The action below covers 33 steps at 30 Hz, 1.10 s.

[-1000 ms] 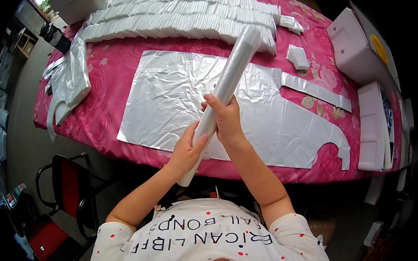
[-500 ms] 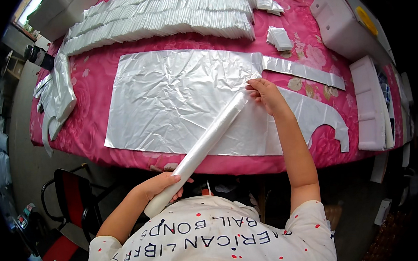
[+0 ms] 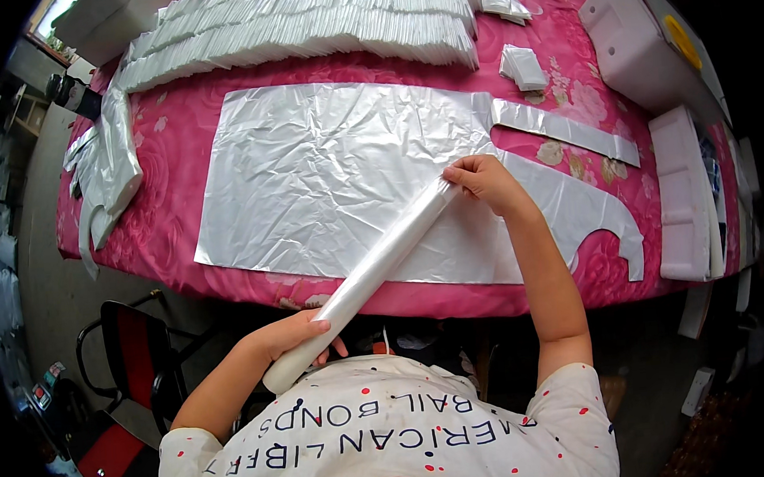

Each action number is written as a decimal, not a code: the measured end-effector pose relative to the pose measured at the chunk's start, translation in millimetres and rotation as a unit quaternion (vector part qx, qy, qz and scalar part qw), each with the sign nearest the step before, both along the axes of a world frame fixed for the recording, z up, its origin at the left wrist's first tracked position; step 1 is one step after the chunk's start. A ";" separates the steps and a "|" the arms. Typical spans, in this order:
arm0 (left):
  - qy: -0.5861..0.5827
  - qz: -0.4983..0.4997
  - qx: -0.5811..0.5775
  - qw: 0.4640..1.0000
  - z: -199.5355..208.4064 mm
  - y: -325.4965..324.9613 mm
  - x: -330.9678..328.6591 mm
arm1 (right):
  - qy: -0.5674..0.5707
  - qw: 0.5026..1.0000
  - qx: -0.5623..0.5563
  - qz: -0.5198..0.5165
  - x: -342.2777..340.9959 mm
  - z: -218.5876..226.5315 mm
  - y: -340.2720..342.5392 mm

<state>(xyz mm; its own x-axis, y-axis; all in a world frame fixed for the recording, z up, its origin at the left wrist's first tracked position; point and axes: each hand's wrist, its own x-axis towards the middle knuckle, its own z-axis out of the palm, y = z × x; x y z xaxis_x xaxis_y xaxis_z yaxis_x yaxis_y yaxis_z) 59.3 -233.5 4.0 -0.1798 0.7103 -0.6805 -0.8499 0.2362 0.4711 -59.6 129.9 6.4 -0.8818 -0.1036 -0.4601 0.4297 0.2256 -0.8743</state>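
Observation:
A long, shiny white roll of plastic film [image 3: 373,261] slants across the front of the table, its lower end close to my shirt. My left hand [image 3: 297,336] wraps round that lower end, thumb on top. At the far end, my right hand [image 3: 487,185] pinches the tip of the roll between thumb and fingers. Under the roll lies a large, flat, creased white plastic bag [image 3: 306,164]. Two handle strips reach from it to the right, and the nearer one has a curved cut-out. Part of the bag is hidden by the roll and my right hand.
Long rows of folded white plastic packs [image 3: 297,32] line the back of the pink flowered tablecloth [image 3: 171,138]. Small stacks [image 3: 523,67] lie right of them. White foam boxes [image 3: 625,35] stand at the right, loose bags [image 3: 111,160] at the left. A red-black chair [image 3: 137,353] is below left.
My right fingers have closed onto the roll's far end, where before they were just beyond it. My left hand keeps its hold. The view has shifted slightly.

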 end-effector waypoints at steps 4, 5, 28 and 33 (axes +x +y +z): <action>-0.036 0.014 0.023 0.999 1.5 -2.6 5.6 | -0.005 0.999 0.021 -0.027 2.9 1.1 4.1; -0.037 0.015 0.018 0.999 -0.1 -3.7 6.2 | -0.005 0.999 0.022 -0.035 3.7 0.7 6.7; -0.062 -0.022 -0.029 0.997 -3.1 -38.0 13.8 | 0.025 0.999 0.030 -0.007 -18.1 -5.4 57.1; -0.078 -0.060 -0.036 0.995 -9.3 -110.3 28.6 | 0.026 0.992 0.062 -0.108 -21.3 0.6 141.6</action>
